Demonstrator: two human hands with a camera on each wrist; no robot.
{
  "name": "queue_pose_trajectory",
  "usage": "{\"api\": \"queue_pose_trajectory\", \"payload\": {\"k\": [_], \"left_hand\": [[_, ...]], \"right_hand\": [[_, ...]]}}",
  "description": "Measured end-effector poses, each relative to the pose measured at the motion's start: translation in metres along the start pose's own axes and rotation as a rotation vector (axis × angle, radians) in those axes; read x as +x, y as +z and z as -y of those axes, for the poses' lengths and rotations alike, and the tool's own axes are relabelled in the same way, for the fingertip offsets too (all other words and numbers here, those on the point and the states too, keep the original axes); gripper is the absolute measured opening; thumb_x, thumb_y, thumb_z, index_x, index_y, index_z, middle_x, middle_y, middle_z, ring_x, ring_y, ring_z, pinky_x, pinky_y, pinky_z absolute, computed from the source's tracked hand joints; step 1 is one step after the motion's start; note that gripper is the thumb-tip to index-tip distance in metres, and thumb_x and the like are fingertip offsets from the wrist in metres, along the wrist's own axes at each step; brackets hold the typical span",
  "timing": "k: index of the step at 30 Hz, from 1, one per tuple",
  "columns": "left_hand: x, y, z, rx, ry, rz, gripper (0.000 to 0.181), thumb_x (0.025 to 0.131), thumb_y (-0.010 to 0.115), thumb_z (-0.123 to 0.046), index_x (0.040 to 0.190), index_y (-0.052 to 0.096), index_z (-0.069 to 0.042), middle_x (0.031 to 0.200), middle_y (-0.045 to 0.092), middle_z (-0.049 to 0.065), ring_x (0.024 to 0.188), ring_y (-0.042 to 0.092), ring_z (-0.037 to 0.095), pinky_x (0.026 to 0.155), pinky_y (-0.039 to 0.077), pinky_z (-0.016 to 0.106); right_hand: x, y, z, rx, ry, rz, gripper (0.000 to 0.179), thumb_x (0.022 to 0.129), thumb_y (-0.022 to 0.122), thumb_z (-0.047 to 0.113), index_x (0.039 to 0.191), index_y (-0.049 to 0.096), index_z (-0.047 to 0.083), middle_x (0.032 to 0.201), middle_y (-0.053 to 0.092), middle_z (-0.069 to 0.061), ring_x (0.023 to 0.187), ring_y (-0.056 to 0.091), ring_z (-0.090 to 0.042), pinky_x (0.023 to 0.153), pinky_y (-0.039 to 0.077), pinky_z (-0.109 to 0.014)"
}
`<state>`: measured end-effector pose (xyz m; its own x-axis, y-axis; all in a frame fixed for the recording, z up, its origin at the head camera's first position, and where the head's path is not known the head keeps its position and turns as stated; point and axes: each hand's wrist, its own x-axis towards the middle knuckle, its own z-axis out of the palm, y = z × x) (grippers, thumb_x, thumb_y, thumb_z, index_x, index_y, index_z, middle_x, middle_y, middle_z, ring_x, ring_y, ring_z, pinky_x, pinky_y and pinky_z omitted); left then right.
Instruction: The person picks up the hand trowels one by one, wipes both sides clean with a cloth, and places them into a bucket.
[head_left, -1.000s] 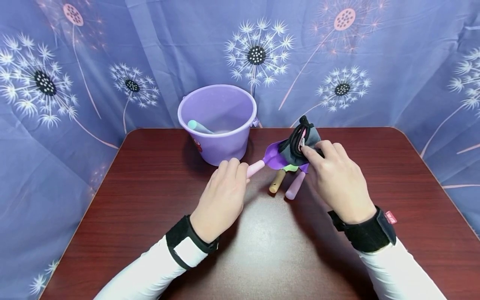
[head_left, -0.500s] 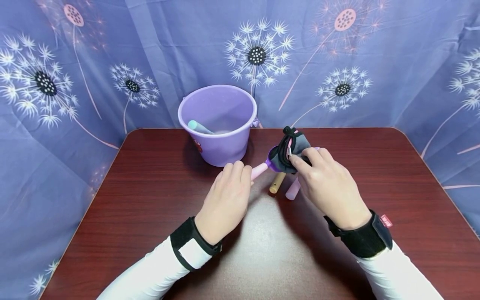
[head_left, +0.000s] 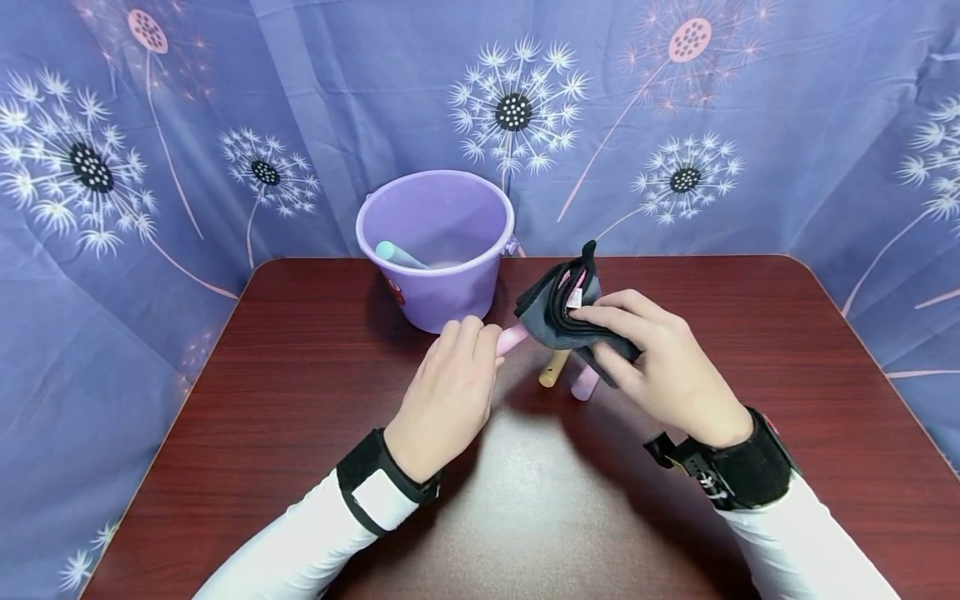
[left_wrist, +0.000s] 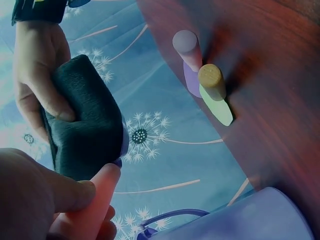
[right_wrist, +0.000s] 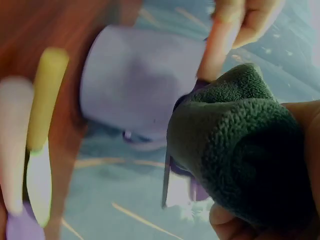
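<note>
My left hand grips the pink handle of a toy shovel. Its purple blade is mostly hidden, with a sliver showing in the left wrist view. Wrapped around that blade is a folded dark grey cloth with black edges, a white tag and a bit of pink. My right hand holds this cloth, thumb on one side and fingers on the other. Beneath it on the table lie two more small tools, one with a tan handle and green blade, one with a pale pink handle and purple blade.
A purple bucket stands at the back, left of the middle. A teal handle leans inside it. The dark red wooden table reaches back to a blue dandelion-print curtain.
The cloth has moved left along the shovel blade and now covers it in the head view. My right hand has turned and its fingers have spread apart. The bucket stays in place.
</note>
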<state>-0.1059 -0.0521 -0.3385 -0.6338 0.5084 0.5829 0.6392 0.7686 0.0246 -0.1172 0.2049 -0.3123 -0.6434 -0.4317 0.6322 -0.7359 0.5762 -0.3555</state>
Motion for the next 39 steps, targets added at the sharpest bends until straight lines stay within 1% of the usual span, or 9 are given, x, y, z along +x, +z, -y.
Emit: {"api": "queue_pose_trajectory", "payload": {"k": [3,6,12,16,20,24,29,35,39], "left_hand": [[0.0,0.0,0.0,-0.01,0.002,-0.01,0.018,0.098,0.059,-0.014,0.105,0.054,0.002,0.085,0.039,0.008,0.072,0.039,0.025,0.061,0.037,0.032],[0.0,0.001,0.001,-0.026,-0.004,-0.019,0.019,0.098,0.059,-0.014,0.106,0.054,0.003,0.086,0.04,0.008,0.072,0.04,0.026,0.062,0.038,0.032],[0.0,0.003,0.007,-0.032,-0.021,-0.02,0.022,0.1,0.056,-0.014,0.112,0.054,0.004,0.088,0.041,0.01,0.075,0.039,0.027,0.064,0.039,0.034],[0.001,0.004,0.011,-0.015,-0.027,-0.033,0.023,0.102,0.053,-0.015,0.114,0.054,0.004,0.09,0.044,0.011,0.075,0.039,0.028,0.065,0.039,0.035],[0.002,0.003,0.015,0.021,-0.036,-0.046,0.023,0.102,0.054,-0.016,0.113,0.055,0.003,0.091,0.046,0.011,0.075,0.039,0.028,0.064,0.038,0.035],[0.003,0.001,0.018,0.039,-0.037,-0.066,0.023,0.1,0.056,-0.016,0.112,0.055,0.004,0.091,0.046,0.011,0.075,0.038,0.028,0.063,0.038,0.035],[0.002,-0.002,0.021,0.049,-0.034,-0.076,0.024,0.098,0.059,-0.014,0.113,0.055,0.005,0.091,0.047,0.012,0.075,0.038,0.028,0.062,0.038,0.036],[0.001,-0.005,0.023,0.058,-0.04,-0.059,0.026,0.1,0.056,-0.016,0.116,0.054,0.005,0.092,0.045,0.013,0.075,0.038,0.029,0.065,0.038,0.036],[0.001,-0.007,0.023,0.056,-0.036,-0.056,0.025,0.1,0.056,-0.015,0.116,0.054,0.005,0.09,0.044,0.013,0.075,0.037,0.028,0.064,0.037,0.035]], "right_hand": [[0.0,-0.001,-0.001,0.091,0.055,0.017,0.04,0.086,0.066,-0.002,0.122,0.071,0.016,0.112,0.063,0.007,0.09,0.056,-0.007,0.072,0.042,-0.02],[-0.001,-0.002,-0.003,0.155,0.11,0.041,0.042,0.088,0.068,0.001,0.124,0.07,0.021,0.112,0.063,0.01,0.098,0.059,-0.008,0.08,0.044,-0.023],[-0.001,-0.002,-0.005,0.264,0.21,0.073,0.039,0.09,0.071,0.007,0.125,0.069,0.025,0.115,0.065,0.01,0.105,0.058,-0.01,0.087,0.044,-0.026],[-0.002,-0.003,-0.007,0.271,0.303,0.11,0.038,0.092,0.07,0.014,0.127,0.068,0.028,0.116,0.066,0.01,0.105,0.058,-0.007,0.087,0.045,-0.024],[-0.004,-0.002,-0.01,0.226,0.368,0.133,0.036,0.093,0.07,0.019,0.128,0.068,0.03,0.115,0.067,0.009,0.1,0.059,-0.005,0.083,0.046,-0.022],[-0.006,-0.001,-0.014,0.15,0.359,0.108,0.035,0.093,0.07,0.019,0.127,0.068,0.029,0.113,0.066,0.01,0.094,0.058,-0.004,0.077,0.045,-0.021],[-0.007,-0.001,-0.018,0.044,0.309,0.067,0.034,0.092,0.071,0.016,0.124,0.07,0.026,0.108,0.064,0.013,0.087,0.056,-0.003,0.071,0.042,-0.022],[-0.007,-0.002,-0.02,-0.11,0.23,0.033,0.033,0.09,0.07,0.01,0.122,0.071,0.017,0.106,0.062,0.005,0.084,0.053,-0.008,0.068,0.04,-0.025],[-0.007,-0.003,-0.019,-0.202,0.185,0.007,0.033,0.089,0.068,0.007,0.121,0.071,0.014,0.106,0.06,0.0,0.079,0.052,-0.011,0.065,0.041,-0.029]]}}
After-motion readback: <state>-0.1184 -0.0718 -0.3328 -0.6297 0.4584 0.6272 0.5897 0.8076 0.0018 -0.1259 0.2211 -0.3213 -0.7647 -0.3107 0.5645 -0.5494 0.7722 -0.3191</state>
